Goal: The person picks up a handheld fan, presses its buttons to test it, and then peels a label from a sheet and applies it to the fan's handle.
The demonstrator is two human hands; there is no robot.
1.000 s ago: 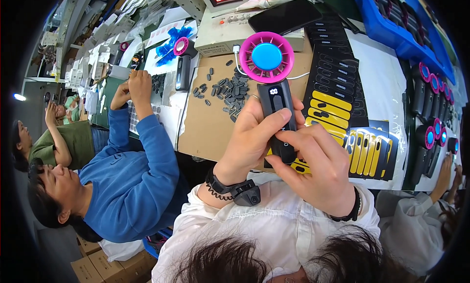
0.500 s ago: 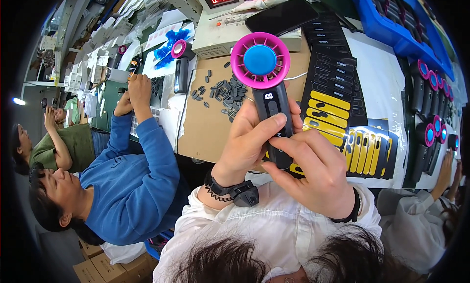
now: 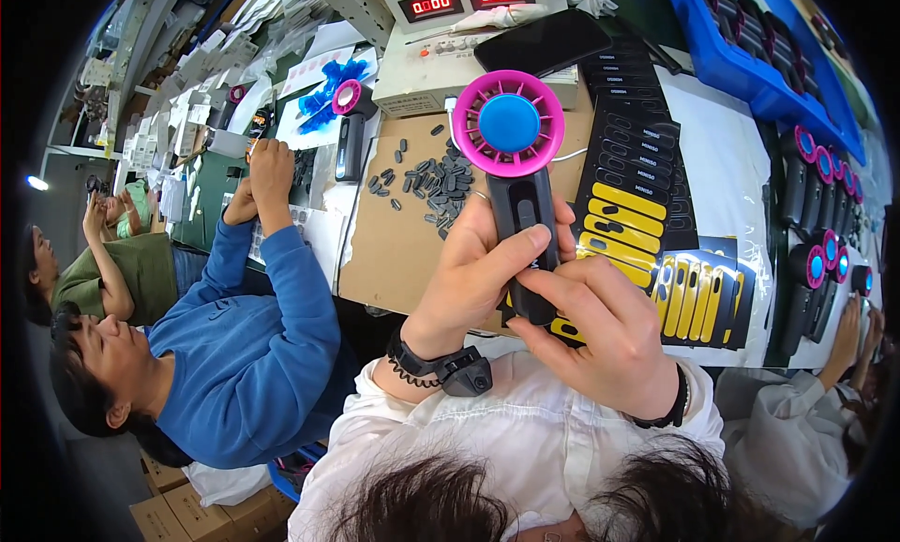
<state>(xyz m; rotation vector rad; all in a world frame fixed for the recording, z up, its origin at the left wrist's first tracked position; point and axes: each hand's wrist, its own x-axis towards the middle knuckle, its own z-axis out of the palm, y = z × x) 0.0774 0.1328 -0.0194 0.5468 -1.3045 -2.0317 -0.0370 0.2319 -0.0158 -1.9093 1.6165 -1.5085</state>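
Observation:
A handheld fan (image 3: 509, 123) with a pink grille, blue centre and dark grey handle is upright before me. My left hand (image 3: 483, 256) is closed round the handle, its thumb lying on the front. Lower down, the fingers of my right hand (image 3: 600, 322) are closed at the handle's bottom part, pinching its edge. Whether they hold anything small besides the handle is hidden. Behind the fan, a pile of small dark oval pieces (image 3: 441, 181) lies on a brown board (image 3: 375, 261). Black sheets with yellow backing (image 3: 619, 228) lie right of my hands.
A test device (image 3: 431, 68) with red displays stands at the back, a black phone (image 3: 544, 43) on it. A blue bin (image 3: 722, 64) and several fans (image 3: 820, 251) are at the right. Another fan (image 3: 348, 134) lies left. A co-worker in blue (image 3: 248, 354) sits at my left.
The lit number on the fan's handle has gone dark. The view has shifted slightly; both hands keep their hold on the handle.

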